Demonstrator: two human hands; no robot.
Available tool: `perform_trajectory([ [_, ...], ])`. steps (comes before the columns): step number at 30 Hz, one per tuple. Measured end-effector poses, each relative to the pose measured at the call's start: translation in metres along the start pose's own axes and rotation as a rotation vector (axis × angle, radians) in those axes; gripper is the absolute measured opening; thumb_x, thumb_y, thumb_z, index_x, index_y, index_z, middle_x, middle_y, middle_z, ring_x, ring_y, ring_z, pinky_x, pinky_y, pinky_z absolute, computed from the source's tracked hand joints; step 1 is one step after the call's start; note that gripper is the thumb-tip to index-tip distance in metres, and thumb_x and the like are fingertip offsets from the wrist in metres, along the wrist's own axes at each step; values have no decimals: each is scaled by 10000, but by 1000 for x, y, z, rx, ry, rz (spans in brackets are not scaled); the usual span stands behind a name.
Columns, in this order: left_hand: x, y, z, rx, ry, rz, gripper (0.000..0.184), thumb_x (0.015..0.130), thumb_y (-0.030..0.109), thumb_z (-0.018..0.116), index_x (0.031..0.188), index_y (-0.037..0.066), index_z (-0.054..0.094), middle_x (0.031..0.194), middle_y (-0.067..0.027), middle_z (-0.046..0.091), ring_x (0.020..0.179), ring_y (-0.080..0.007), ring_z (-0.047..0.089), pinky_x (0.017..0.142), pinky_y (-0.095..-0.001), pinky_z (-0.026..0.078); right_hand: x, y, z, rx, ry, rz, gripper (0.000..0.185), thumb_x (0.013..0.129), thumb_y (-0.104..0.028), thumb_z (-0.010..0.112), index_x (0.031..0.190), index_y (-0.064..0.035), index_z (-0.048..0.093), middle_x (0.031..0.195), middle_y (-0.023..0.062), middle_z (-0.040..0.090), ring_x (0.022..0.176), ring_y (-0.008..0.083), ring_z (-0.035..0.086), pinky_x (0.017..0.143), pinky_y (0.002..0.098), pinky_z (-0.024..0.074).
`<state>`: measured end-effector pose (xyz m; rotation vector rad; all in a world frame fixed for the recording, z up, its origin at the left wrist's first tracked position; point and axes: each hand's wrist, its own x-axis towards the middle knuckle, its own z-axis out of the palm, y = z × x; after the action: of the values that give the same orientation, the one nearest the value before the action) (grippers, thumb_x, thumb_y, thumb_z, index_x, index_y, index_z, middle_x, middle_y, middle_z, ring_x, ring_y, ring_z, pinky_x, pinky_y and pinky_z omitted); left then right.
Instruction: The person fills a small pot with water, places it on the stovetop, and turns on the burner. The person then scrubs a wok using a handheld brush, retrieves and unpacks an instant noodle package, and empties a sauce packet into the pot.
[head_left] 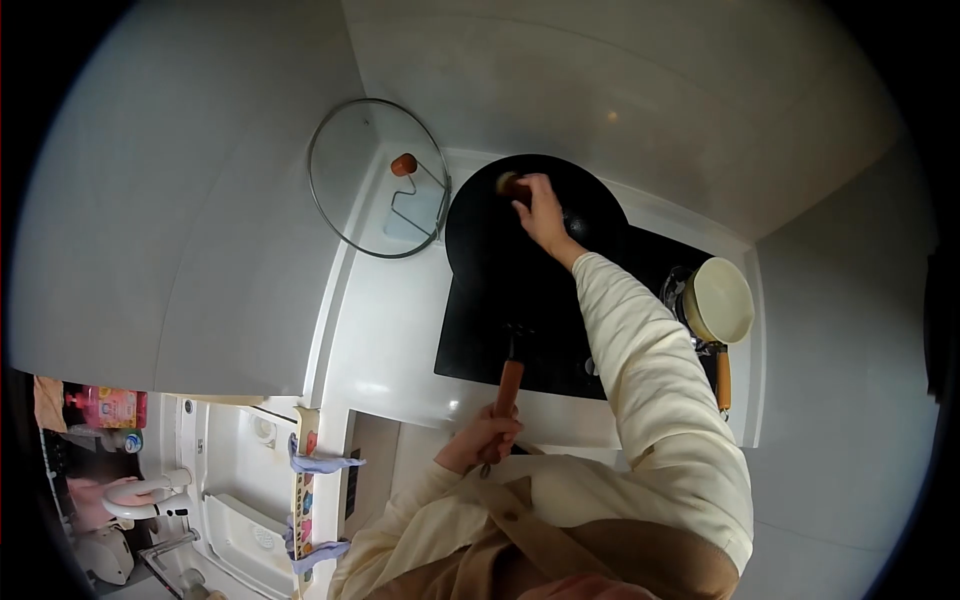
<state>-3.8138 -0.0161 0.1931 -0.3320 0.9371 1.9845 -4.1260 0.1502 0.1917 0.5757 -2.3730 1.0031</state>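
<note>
A large black wok [490, 240] sits on the black cooktop [465, 350], its wooden handle [510, 385] pointing toward me. My left hand [484, 438] is wrapped round the lower end of that handle. Inside the wok, near its far rim, my right hand [541, 210] grips a small brown and pale object [508, 184], perhaps a round brush; the fingers partly hide it. Left of the wok, a glass lid [345, 180] with a wooden knob [404, 164] leans upright in a wire stand.
A cream saucepan [722, 300] with a wooden handle stands at the cooktop's right. At the lower left are a white sink [240, 450], a faucet [145, 497], a pink bottle [108, 407] and purple cloths [325, 464]. Walls enclose the counter behind and at both sides.
</note>
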Motion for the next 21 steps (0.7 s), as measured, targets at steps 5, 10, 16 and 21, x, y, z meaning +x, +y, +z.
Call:
perform_trajectory([
  [5, -2, -2, -7, -6, 7, -46, 232, 775, 44, 582, 895, 81, 388, 589, -7, 443, 404, -109, 452, 383, -242, 387, -22, -41, -5, 604, -878, 10, 389, 728, -19, 687, 1058, -81, 491, 1146, 61, 504, 1041, 187, 503, 843, 323, 441],
  [10, -2, 2, 0, 20, 34, -16, 256, 780, 47, 585, 953, 63, 397, 596, -10, 444, 412, -119, 449, 390, -250, 384, -8, -48, -20, 486, -942, -199, 342, 694, -6, 687, 980, -64, 509, 955, 68, 523, 902, 196, 533, 802, 312, 434],
  [16, -3, -4, 3, -12, 74, -28, 242, 791, 46, 582, 950, 74, 401, 603, -7, 442, 424, -118, 453, 404, -248, 373, 17, -1, -5, -134, 3, -84, 392, 685, 39, 638, 1035, -56, 491, 1130, 138, 491, 953, 357, 509, 800, 391, 454],
  [21, 0, -4, 3, 8, 41, -16, 222, 797, 50, 574, 932, 79, 400, 608, -7, 440, 430, -122, 450, 416, -250, 378, 5, 9, -21, -163, -127, -7, 371, 693, 42, 638, 1020, -50, 487, 1079, 138, 493, 948, 349, 518, 812, 407, 453],
])
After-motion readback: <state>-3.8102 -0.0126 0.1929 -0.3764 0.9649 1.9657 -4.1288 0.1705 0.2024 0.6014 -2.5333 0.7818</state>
